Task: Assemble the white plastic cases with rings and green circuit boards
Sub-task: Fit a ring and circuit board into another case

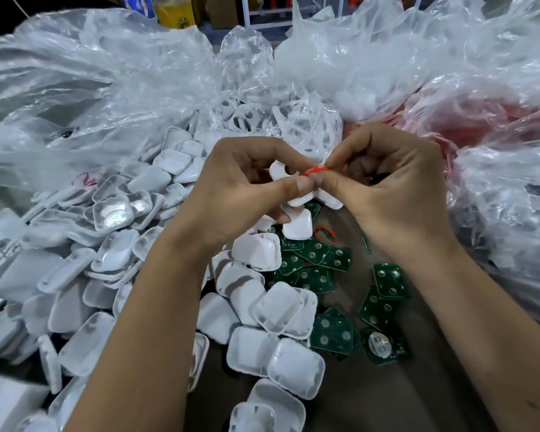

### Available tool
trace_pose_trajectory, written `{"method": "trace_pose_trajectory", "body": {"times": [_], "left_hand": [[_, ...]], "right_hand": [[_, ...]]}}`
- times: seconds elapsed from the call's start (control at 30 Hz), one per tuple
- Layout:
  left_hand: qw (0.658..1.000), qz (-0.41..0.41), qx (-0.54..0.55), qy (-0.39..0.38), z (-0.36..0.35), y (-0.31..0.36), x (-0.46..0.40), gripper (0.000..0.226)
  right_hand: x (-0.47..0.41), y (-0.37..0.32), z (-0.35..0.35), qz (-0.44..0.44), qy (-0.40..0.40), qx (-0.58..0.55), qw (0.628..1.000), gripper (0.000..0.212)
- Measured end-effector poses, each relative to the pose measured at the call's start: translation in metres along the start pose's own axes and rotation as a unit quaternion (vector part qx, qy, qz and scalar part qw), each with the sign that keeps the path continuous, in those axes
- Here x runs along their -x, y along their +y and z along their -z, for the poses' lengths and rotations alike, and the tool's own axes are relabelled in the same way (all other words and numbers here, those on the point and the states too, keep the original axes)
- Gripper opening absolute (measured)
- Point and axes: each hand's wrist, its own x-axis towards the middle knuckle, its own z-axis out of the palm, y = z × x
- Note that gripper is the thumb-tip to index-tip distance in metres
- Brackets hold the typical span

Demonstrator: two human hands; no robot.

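White case piece [289,179] sits pinched in my left hand [247,188] above mid-table, while my right hand [384,188] pinches an orange ring [315,170] onto it. Green boards [387,282] wait near the right edge; many loose cases [256,251] remain.

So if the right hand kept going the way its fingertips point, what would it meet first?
Probably the left hand: the right hand points leftward, pinching the thin red ring at the white plastic case. Depth unclear.
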Motion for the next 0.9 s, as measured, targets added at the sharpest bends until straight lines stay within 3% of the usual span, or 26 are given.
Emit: {"method": "trace_pose_trajectory", "body": {"times": [0.07, 0.23, 0.43, 0.57, 0.7, 0.9], "left_hand": [[1.0, 0.014, 0.009, 0.013, -0.001, -0.001, -0.001, 0.003], [0.994, 0.077, 0.072, 0.027, -0.005, -0.003, -0.003, 0.018], [0.985, 0.13, 0.11, 0.001, -0.013, -0.003, -0.003, 0.02], [0.995, 0.059, 0.024, 0.076, -0.013, -0.007, -0.006, 0.013], [0.996, -0.032, -0.011, 0.086, -0.011, -0.004, -0.005, 0.008], [0.991, -0.072, -0.071, 0.092, -0.013, -0.005, -0.004, 0.014]], "right_hand": [[-0.001, -0.001, 0.001, -0.041, -0.016, -0.029, 0.999, 0.018], [-0.001, -0.006, 0.003, -0.173, -0.06, -0.206, 0.961, 0.009], [-0.002, -0.009, 0.002, -0.257, -0.075, -0.273, 0.924, 0.009], [-0.005, -0.009, 0.006, -0.368, -0.094, -0.358, 0.853, 0.017], [-0.006, -0.008, 0.006, -0.42, -0.072, -0.452, 0.783, 0.01], [-0.007, -0.008, 0.006, -0.426, -0.07, -0.479, 0.765, 0.006]]}}
